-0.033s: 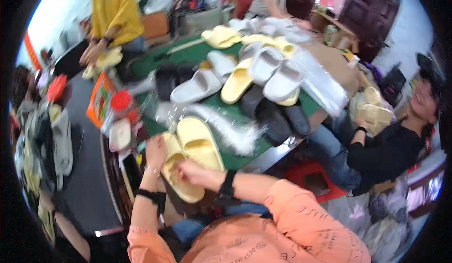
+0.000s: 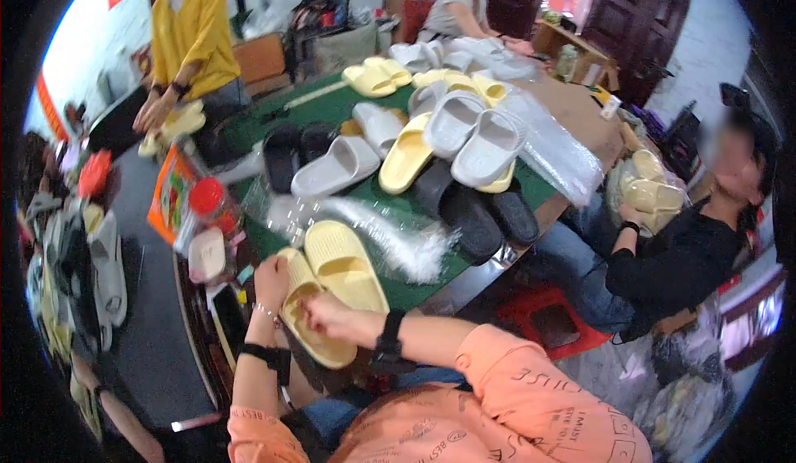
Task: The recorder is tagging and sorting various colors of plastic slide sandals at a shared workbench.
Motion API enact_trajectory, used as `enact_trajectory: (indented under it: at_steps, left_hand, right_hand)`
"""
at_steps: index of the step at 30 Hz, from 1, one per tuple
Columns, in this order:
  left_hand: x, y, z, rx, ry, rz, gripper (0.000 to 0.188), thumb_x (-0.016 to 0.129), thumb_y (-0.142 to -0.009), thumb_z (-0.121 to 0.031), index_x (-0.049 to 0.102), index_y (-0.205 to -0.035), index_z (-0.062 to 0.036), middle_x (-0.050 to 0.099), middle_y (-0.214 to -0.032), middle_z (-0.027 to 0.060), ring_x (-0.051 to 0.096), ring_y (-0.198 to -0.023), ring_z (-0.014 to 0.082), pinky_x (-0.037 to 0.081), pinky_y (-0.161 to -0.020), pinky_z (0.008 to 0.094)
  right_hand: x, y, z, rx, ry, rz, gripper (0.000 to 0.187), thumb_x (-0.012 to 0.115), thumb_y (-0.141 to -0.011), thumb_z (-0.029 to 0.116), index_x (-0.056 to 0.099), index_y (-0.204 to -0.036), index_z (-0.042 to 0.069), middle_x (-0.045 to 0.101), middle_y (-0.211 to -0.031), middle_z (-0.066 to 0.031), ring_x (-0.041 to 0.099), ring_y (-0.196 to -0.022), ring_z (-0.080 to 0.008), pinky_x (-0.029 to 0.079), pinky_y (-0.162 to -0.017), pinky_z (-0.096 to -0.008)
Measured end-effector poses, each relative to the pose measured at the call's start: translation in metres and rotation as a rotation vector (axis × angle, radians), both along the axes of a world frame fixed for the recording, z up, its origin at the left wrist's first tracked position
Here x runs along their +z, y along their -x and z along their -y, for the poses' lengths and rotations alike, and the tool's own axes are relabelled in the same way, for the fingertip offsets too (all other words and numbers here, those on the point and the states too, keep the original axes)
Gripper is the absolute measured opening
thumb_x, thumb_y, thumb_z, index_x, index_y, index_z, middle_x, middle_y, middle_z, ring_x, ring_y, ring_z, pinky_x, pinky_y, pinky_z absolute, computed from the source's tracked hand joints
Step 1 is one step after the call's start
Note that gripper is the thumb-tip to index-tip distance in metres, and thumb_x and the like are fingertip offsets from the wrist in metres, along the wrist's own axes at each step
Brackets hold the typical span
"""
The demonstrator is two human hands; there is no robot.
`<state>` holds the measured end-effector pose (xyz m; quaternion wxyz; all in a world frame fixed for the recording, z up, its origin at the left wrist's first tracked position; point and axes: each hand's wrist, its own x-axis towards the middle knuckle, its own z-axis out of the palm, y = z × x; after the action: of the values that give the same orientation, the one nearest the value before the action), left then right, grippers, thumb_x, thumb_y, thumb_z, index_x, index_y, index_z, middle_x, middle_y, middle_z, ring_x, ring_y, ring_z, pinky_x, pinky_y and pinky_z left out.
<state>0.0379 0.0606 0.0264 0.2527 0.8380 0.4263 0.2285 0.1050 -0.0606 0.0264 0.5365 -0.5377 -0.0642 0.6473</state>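
Observation:
A pale yellow slipper (image 2: 327,349) tilts in front of me at the table's near edge. Its outer side is gripped by my left hand (image 2: 270,285), whose fingertips are hidden behind the strap. My right hand (image 2: 328,317) is curled over the foot opening, fingers pressed together by the strap's edge; anything small between them is too hidden to make out. Right against this slipper lies its yellow mate (image 2: 352,268), strap end pointing away. Crumpled clear plastic bags (image 2: 398,243) lie just beyond the pair.
Grey slippers (image 2: 489,148), black slippers (image 2: 471,224) and more yellow ones cover the green table (image 2: 257,127). To the left stand a red-lidded jar (image 2: 209,198) and a white tub (image 2: 206,256). Co-workers sit at right and back; another in yellow (image 2: 195,40) stands back left, holding yellow slippers.
The whole view has shifted slightly and is sharper. Both my hands stay at the same yellow slipper, with hardly any movement against it.

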Motion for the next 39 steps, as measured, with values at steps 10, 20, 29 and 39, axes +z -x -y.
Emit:
enact_trajectory:
  at_steps: [10, 20, 29, 39]
  left_hand:
    - [-0.036, -0.011, -0.029, -0.215, 0.329, 0.15, 0.024, 0.048, -0.078, -0.016, 0.057, -0.076, 0.0059, 0.058, -0.067, 0.0188, 0.055, -0.057, 0.0209, 0.041, -0.055, 0.0334]
    - [-0.015, -0.001, -0.012, -0.053, 0.648, 0.296, 0.018, 0.047, -0.081, -0.008, 0.058, -0.074, 0.0051, 0.056, -0.067, 0.0019, 0.05, -0.061, 0.0095, 0.039, -0.054, 0.025]
    - [-0.029, -0.016, -0.024, -0.04, 0.53, 0.261, 0.014, 0.047, -0.076, -0.002, 0.058, -0.078, 0.0061, 0.058, -0.072, 0.0077, 0.053, -0.066, 0.0139, 0.043, -0.061, 0.0255]
    - [-0.028, 0.006, -0.041, -0.316, 0.67, 0.156, 0.023, 0.052, -0.079, -0.009, 0.055, -0.096, 0.005, 0.058, -0.09, 0.0107, 0.053, -0.078, 0.0168, 0.043, -0.07, 0.0262]
  right_hand:
    - [-0.045, 0.027, -0.051, -0.397, -0.205, -0.103, 0.014, 0.043, -0.084, 0.014, 0.055, -0.088, 0.008, 0.054, -0.07, -0.0018, 0.047, -0.054, -0.0146, 0.033, -0.044, -0.0253]
    - [-0.001, 0.024, -0.024, -0.265, -0.133, 0.01, 0.015, 0.04, -0.082, 0.016, 0.049, -0.072, 0.01, 0.045, -0.055, -0.001, 0.04, -0.043, -0.0128, 0.029, -0.038, -0.026]
    - [0.03, -0.07, 0.075, 0.396, -0.368, -0.005, 0.019, 0.041, -0.087, 0.018, 0.048, -0.101, 0.007, 0.036, -0.057, 0.003, 0.03, -0.04, -0.0053, 0.024, -0.037, -0.0208]
    - [0.068, -0.122, 0.147, 0.483, -0.529, 1.11, 0.025, 0.045, -0.084, 0.018, 0.051, -0.099, -0.001, 0.059, -0.091, -0.018, 0.052, -0.075, -0.0233, 0.042, -0.068, -0.0362]
